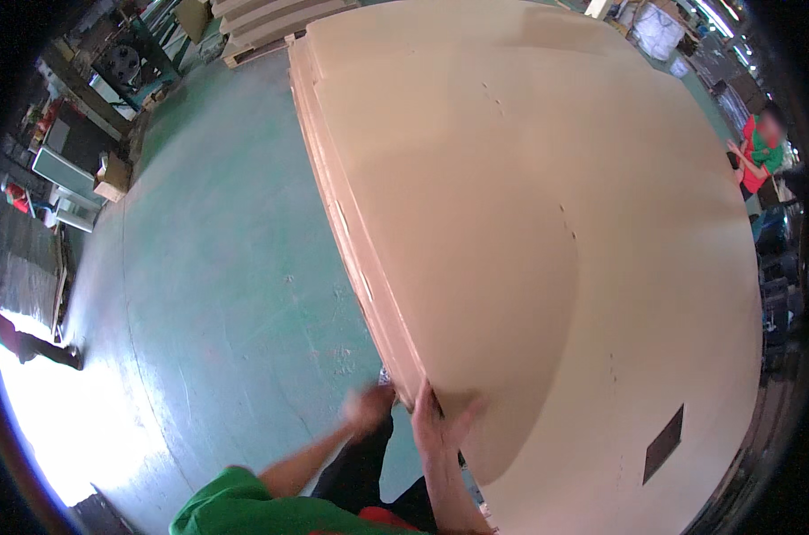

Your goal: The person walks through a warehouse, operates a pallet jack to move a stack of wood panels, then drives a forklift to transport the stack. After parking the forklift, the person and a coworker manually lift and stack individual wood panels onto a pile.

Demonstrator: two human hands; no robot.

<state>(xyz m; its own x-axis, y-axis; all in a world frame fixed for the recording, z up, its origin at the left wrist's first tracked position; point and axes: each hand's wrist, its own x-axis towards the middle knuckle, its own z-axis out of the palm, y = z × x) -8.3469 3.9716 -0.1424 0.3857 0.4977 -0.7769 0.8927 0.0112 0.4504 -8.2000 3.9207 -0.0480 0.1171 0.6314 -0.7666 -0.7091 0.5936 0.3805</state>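
A large stack of tan cardboard sheets (476,223) spreads out in front of me, its layered edge running along the left side. My right hand (435,432) is at the stack's near left corner, fingers spread apart; one digit points up along the edge and the others, smeared, reach over the top sheet. Close beside it, my left hand (369,408) is at the outer side of the same corner, blurred by motion, so its fingers do not show clearly. A dark four-sided patch (663,446) marks the near right of the top sheet.
Green floor (217,259) lies left of the stack. More stacked boards (266,22) rest on a pallet at the far end. A cardboard box (113,176) and machinery (128,62) stand far left. Another person (761,152) in red and green is beyond the right edge.
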